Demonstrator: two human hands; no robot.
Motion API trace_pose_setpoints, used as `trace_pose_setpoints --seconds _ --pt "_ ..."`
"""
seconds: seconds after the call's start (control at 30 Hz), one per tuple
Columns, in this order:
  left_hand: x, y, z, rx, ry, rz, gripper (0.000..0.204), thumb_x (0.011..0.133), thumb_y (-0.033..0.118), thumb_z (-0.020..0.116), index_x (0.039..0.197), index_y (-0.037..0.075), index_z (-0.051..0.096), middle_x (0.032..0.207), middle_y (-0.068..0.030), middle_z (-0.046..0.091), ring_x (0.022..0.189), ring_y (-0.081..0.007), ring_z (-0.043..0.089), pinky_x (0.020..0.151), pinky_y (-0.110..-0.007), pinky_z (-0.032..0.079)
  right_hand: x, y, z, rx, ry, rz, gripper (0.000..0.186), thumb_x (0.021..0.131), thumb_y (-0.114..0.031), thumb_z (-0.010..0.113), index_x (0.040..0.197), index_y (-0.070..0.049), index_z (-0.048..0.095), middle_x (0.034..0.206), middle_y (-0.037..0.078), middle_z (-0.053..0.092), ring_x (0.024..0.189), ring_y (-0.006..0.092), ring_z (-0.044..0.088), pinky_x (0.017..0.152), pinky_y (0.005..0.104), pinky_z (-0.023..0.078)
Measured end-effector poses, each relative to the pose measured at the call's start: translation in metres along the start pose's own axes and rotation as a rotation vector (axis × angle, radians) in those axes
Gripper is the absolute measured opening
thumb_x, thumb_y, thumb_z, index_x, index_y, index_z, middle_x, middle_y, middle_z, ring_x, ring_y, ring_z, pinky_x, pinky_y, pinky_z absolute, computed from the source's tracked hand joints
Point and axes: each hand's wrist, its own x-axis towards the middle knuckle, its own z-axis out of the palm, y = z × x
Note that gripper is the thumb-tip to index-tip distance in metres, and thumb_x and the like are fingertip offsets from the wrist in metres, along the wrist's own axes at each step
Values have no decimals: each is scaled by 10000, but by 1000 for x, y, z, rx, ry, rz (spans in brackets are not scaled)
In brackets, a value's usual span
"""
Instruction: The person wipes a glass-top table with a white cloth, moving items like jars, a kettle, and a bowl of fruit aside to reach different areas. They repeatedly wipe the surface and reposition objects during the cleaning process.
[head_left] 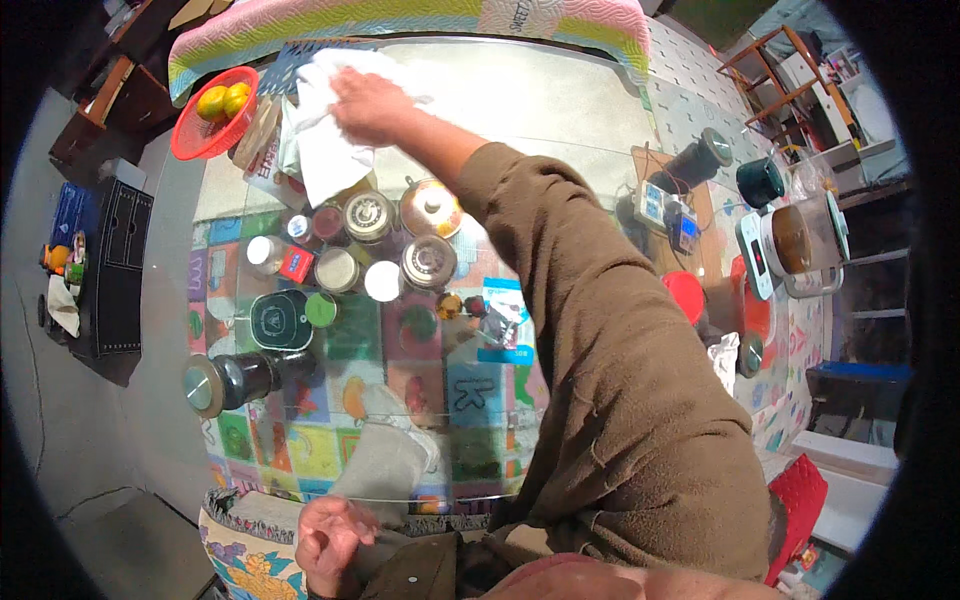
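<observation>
my right hand [365, 105] is on the far white cloth [335, 165]; i can't tell if it grips; my left hand [333, 540] is near, half curled.

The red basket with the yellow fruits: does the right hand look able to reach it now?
Probably yes. The right hand is on the white cloth, to the right of the red basket, and nothing tall seems to stand between; it may first need to leave the cloth.

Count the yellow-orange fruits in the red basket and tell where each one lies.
2. One fruit lies near the middle of the red basket; the other fruit is just to its right. Any beneath them would be hidden.
</observation>
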Motion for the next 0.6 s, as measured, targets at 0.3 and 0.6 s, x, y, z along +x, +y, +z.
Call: trace_pose_setpoints --seconds 0.3,0.6 --pt "-2 -2 -19 -22 -82 71 590 1012 497 476 1383 40 511 962 -101 616 734 -201 534 665 -365 411 -331 314 -205 -874 45 671 307 949 -256 504 1050 -71 728 1167 238 627 1109 398 602 945 502 490" --pt "-12 2 6 -57 -279 -54 559 967 467 538 1276 3 594 961 -170 661 789 -279 609 732 -421 484 -341 278 -202 -793 -153 830 286 874 -170 543 934 24 745 1114 259 646 1048 390 631 890 492 511"
